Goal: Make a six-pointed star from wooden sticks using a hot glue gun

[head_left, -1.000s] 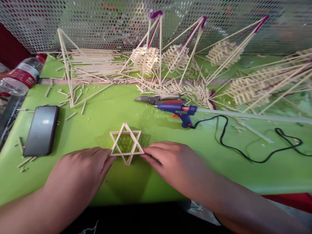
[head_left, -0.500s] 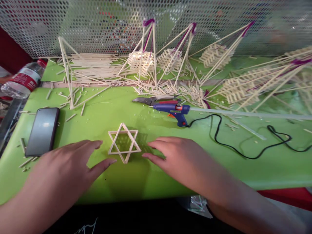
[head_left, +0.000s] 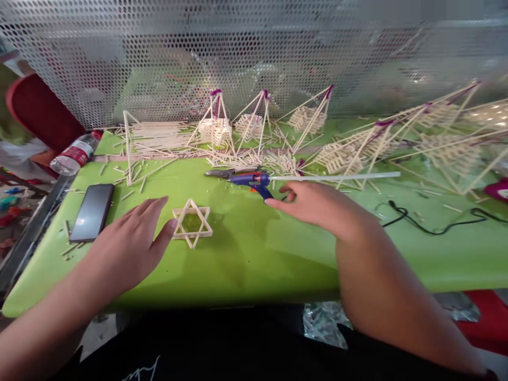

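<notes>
Fingers of the left hand [head_left: 127, 251] spread wide, its thumb just beside the flat six-pointed stick star [head_left: 192, 223] on the green table [head_left: 254, 270]. The right hand [head_left: 317, 203], far nearer the blue glue gun [head_left: 254, 181], curls its fingers loosely just beside the grip, the gun's long glue stick [head_left: 337, 177] running rightward above them. Beyond lie metal snips [head_left: 218, 173] and stick frames [head_left: 214, 127].

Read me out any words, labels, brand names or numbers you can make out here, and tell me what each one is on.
Red label on the plastic water bottle: white lettering, too small and blurred to read.
White scrawl on the black garment: cut off at the picture's edge, unreadable.
Blue glue gun: no legible text.
Nothing else can be read.
</notes>
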`<action>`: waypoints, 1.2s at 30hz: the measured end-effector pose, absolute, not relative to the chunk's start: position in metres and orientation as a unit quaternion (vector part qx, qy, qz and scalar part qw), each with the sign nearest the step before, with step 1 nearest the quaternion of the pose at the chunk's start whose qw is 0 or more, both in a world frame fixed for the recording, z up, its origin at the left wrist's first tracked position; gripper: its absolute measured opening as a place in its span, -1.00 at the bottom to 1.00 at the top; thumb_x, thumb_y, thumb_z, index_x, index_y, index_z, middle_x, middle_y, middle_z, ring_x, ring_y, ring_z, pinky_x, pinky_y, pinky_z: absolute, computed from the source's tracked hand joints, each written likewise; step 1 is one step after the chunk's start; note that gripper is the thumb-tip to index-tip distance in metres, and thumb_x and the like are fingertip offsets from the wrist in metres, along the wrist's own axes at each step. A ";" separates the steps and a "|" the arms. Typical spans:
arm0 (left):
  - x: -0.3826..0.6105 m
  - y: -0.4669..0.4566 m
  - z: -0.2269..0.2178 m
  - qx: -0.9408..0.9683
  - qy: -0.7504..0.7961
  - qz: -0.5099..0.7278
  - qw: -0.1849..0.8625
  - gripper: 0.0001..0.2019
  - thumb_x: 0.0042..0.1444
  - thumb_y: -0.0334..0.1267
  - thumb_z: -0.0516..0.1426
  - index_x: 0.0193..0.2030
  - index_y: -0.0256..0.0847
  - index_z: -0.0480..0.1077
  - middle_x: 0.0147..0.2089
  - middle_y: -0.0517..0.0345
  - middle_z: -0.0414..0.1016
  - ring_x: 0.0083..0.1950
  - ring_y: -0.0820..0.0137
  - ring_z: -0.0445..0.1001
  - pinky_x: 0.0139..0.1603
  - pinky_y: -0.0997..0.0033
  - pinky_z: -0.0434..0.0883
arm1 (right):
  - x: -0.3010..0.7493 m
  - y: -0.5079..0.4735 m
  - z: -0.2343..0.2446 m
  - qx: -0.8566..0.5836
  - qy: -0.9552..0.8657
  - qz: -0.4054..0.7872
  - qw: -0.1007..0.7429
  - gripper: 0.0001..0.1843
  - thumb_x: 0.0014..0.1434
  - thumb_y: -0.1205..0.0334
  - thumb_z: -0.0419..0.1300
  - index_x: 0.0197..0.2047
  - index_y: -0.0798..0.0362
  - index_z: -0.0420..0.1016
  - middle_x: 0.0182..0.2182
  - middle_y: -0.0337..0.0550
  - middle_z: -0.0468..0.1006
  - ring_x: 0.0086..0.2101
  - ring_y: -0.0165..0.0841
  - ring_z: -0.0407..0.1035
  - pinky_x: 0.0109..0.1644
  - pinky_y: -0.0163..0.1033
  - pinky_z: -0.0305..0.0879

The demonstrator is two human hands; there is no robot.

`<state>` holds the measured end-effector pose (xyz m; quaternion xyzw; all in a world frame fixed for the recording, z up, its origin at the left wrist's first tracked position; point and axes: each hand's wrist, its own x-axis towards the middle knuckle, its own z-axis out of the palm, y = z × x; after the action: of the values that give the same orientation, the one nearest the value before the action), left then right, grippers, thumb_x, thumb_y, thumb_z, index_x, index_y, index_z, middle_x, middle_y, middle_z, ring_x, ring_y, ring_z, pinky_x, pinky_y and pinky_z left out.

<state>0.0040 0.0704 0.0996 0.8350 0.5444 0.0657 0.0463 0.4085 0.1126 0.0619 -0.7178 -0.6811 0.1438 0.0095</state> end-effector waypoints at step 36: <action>0.036 0.081 0.035 0.866 0.480 0.108 0.084 -0.02 0.50 0.34 0.14 0.77 -0.22 -0.09 0.69 -0.38 0.27 0.70 -0.16 0.30 0.69 -0.31 0.37 | 0.365 0.094 0.000 -0.500 -0.526 0.611 0.316 -0.36 0.46 -0.44 0.29 0.04 0.00 0.73 -0.57 -0.34 0.47 -0.51 -0.33 0.43 -0.35 -0.16 0.42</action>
<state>0.0356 0.0811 0.0346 0.8663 0.4804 0.1075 0.0842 0.3648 0.0937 -0.0003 -0.4996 -0.5265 0.6110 0.3160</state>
